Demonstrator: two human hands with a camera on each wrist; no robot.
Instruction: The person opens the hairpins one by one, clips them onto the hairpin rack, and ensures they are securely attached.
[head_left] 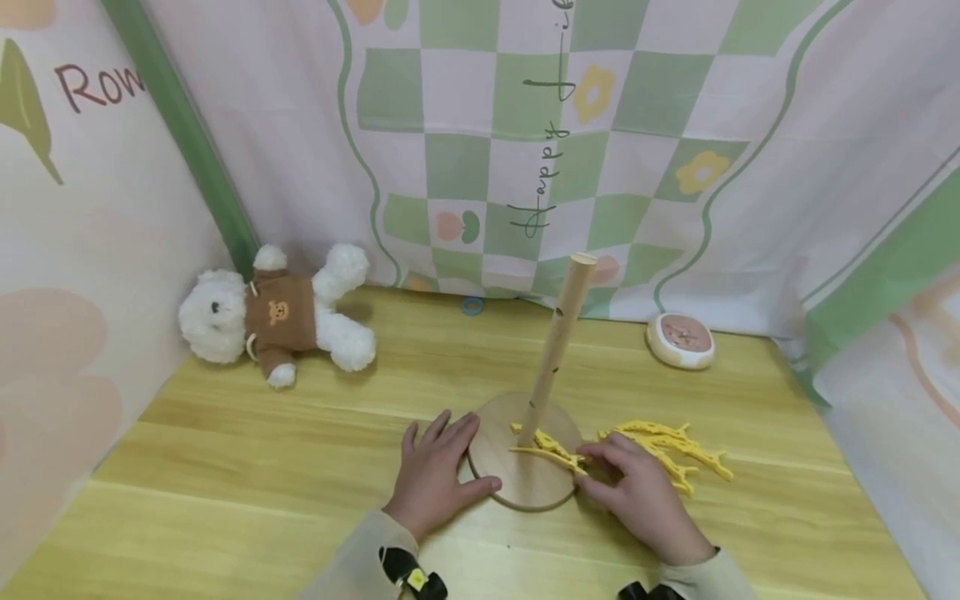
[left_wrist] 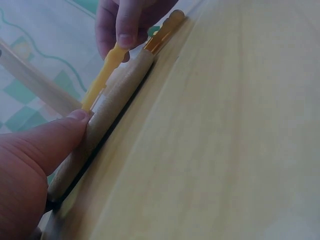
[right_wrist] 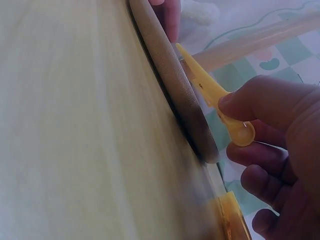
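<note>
A wood-grained worktop (head_left: 225, 500) carries everything. At its far left a white plush toy (head_left: 281, 317) in a brown top lies on its side, well apart from the work. Near the middle stands a round wooden base (head_left: 495, 433) with a tall post (head_left: 558, 342) rising from it. The left hand (head_left: 438, 483) rests at the base's left edge, fingers extended and thumb by the near rim; should it lift away, a sideways push on the post could slide or tip the base.

The right hand (head_left: 645, 500) pinches one yellow piece (right_wrist: 205, 82) between thumb and fingers at the base's right side. More loose yellow pieces (head_left: 705, 454), branched and overlapping, lie just right of that hand; a careless sweep of the fingers might snag or scatter them. The held piece extends over the base, its narrow tip near the post's foot; whether it touches is hard to tell. A loose pinch could let it twist or drop, and pressing it askew against the wood might bend that slim end. Smaller still, a blue ring (head_left: 472, 306) lies at the far edge.
</note>
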